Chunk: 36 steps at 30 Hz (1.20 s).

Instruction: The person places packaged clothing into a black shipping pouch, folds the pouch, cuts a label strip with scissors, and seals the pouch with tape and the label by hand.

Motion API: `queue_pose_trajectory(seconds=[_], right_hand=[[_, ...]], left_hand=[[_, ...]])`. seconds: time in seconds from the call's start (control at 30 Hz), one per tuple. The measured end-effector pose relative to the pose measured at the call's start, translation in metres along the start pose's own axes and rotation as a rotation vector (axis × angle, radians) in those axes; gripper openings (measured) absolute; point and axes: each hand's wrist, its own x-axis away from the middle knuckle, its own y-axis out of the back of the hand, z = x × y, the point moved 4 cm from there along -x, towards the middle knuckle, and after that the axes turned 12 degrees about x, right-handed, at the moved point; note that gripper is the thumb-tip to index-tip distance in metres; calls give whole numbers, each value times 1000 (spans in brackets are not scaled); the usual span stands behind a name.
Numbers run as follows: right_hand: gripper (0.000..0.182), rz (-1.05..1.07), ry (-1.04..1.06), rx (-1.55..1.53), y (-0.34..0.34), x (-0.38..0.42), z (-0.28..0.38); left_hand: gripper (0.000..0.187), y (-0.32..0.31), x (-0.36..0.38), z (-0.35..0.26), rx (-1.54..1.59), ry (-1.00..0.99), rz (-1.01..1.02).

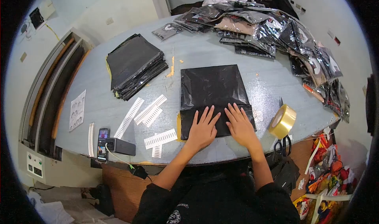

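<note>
A black plastic packet (211,85) lies flat on the grey table in front of me, with a folded band across its near end. My left hand (203,132) rests palm down on the left part of that band, fingers spread. On the right part lies my right hand (240,125), also flat with its fingers apart. Neither hand grasps anything. A yellowish strip shows under the packet's lower left edge. To the right of my right hand stands a roll of clear yellowish tape (290,121), and black-handled scissors (282,147) hang at the table edge below it.
A stack of black packets (136,64) sits at the back left. Clear-bagged garments (272,26) are heaped along the far right. Printed label strips (160,139), a phone (103,145) and a black box (124,146) with a cable lie at left. Colourful scraps (331,180) fill the floor at right.
</note>
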Motion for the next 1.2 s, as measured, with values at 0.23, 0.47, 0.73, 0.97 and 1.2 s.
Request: queue_pose_trajectory(seconds=[0.23,0.47,0.73,0.97,1.2], right_hand=[[47,15,36,0,-6,-2,1],[51,25,3,77,-10,4,-4],[71,28,-103,96,-11,12,-16],[84,67,-190,120,-6,16,-21],[78,75,-218,132,-12,21,-29]], left_hand=[[48,-1,2,2,5,-6,26],[47,1,4,4,-23,54,62],[44,5,13,14,-6,103,26],[44,12,22,24,-70,145,-47],[45,13,31,33,-56,199,-58]])
